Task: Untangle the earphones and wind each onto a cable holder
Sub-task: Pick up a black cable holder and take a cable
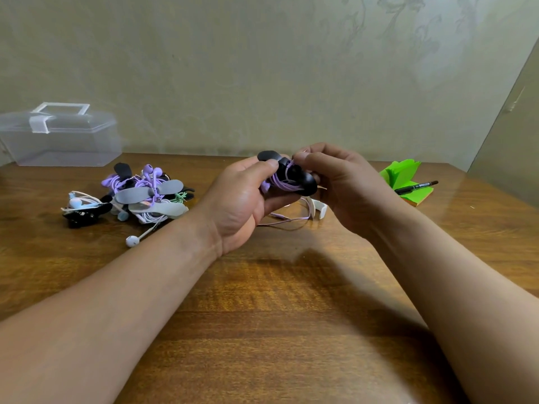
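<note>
The left hand's [242,205] thumb is pressing down on a black, soft, winged cable holder [294,173] while its fingers are curling underneath and gripping it. The right hand's [335,182] curled fingertips are pinching the lilac earphone cable [281,183], which is lying wrapped round the holder's waist. Both hands are hovering above the table's middle, toward its far edge. The cable's loose tail [287,220] is trailing on the wood below them, beside a white curved plastic piece [317,209].

A heap of grey and black holders with lilac, white, blue and mint earphones [145,196] is lying toward the far left edge. A clear lidded plastic box [61,138] is sitting at the far left corner. A green sticky-note pad [404,174] is carrying a black pen [415,187] near the far right edge; the pen's print is too small to read.

The glossy brown wooden table [277,316] is standing against a beige wall with a faint floral pattern [262,68].
</note>
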The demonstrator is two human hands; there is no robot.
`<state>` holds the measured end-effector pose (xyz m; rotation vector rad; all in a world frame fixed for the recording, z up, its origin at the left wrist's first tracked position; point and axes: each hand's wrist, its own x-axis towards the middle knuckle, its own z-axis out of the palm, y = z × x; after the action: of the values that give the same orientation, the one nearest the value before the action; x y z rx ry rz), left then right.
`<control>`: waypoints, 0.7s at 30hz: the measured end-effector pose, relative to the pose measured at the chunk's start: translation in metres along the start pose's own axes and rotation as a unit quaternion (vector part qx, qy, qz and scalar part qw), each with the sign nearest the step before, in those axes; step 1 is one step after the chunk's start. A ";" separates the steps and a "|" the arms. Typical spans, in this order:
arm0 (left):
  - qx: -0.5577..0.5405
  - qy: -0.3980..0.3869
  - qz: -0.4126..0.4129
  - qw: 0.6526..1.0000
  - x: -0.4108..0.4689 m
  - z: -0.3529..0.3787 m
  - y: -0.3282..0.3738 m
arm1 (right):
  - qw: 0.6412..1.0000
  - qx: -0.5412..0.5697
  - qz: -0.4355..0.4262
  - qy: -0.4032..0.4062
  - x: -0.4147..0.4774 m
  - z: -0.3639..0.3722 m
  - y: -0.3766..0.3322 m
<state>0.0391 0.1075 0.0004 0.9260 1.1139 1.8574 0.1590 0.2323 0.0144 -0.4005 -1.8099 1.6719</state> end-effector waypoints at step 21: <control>0.026 0.063 0.030 0.997 0.005 -0.003 -0.010 | 0.985 -0.109 -0.116 0.068 -0.002 0.011 0.011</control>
<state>0.0363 0.1139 -0.0087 0.8914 1.2280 1.9671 0.1515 0.2247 0.0029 -0.3708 -1.8656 1.2642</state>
